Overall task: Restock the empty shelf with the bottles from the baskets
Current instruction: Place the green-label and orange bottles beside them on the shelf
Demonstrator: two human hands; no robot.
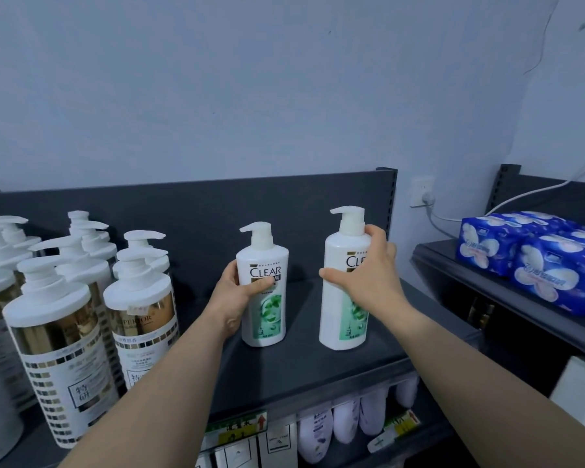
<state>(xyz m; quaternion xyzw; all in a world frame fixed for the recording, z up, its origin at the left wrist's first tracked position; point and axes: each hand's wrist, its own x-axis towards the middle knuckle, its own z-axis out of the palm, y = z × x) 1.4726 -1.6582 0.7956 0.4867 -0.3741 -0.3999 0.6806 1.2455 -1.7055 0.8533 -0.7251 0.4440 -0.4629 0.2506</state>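
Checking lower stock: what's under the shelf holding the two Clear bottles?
Pale bottles and tags show below the front of the shelf, which covers their tops and everything farther back.

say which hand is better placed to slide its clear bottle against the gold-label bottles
Likely left: left hand grips the left Clear bottle, nearer the gold-label bottles; right hand holds the right Clear bottle.

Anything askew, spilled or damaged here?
Nothing stands out. The left CLEAR bottle, in the left hand, and the right CLEAR bottle, in the right hand, stand upright on the shelf; no spill or damage.
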